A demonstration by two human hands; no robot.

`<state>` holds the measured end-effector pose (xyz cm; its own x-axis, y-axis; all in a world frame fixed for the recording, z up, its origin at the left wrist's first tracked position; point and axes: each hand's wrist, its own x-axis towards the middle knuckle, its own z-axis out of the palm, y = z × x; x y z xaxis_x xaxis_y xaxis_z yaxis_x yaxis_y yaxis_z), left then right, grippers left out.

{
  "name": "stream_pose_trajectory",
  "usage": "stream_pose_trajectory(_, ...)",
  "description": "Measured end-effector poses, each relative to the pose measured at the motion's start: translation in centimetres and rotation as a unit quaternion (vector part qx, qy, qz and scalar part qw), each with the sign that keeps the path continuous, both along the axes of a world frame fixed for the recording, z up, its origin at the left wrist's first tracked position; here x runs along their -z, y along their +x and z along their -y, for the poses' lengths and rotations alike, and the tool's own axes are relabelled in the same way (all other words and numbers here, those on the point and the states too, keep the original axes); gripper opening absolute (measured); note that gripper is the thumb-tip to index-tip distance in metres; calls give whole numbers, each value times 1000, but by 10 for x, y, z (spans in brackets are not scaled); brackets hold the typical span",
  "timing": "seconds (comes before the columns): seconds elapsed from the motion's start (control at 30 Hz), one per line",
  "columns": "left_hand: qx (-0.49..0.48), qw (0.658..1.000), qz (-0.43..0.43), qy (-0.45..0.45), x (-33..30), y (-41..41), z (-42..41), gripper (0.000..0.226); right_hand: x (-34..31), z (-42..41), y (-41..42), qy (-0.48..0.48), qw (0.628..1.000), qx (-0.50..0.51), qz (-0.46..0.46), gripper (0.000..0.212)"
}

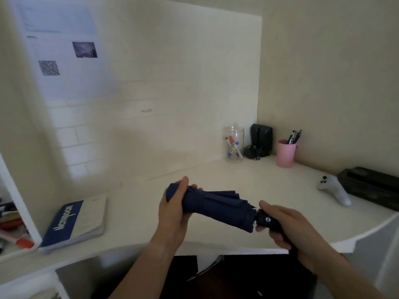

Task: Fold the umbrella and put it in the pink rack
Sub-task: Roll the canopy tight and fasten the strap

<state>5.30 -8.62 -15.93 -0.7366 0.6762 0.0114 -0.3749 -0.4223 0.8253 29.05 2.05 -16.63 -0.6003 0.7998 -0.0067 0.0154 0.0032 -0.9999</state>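
I see the umbrella [216,207] collapsed, held level just above the desk [248,175]. Left hand [172,214] wraps its canopy end, right hand [285,225] closed round the handle. Pink cup [286,154] sits back right, well apart.

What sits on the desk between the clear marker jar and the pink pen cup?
In the head view, black speakers with tangled cables stand between the jar and the cup.
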Motion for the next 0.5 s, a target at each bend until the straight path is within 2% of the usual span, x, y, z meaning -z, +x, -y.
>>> stream_pose_trajectory(0.07, -27, 988, -87, -124, 23, -4, -9, 48, 12, -16, -6, 97, 991, 79, 44, 30)
stream_pose_trajectory(0.1, -42, 971, -149, -183, 33, -7, -15, 48, 20, -24, -8, 140, 982, 100, 74, 23)
stream_pose_trajectory(0.2, -38, 896, -335, -289, 46, -14, -24, 48, 43, -46, -9, 245, 950, 114, 157, 9)
stream_pose_trajectory(0.27, -39, 855, -414, -310, 56, -16, -27, 47, 53, -54, -9, 300, 926, 121, 195, 9)
stream_pose_trajectory(0.37, -99, 797, -505, -316, 72, -26, -28, 49, 59, -53, -8, 354, 894, 157, 224, 25)
stream_pose_trajectory(0.5, -85, 787, -536, -293, 72, -15, -23, 43, 63, -47, 13, 353, 885, 152, 263, 42)
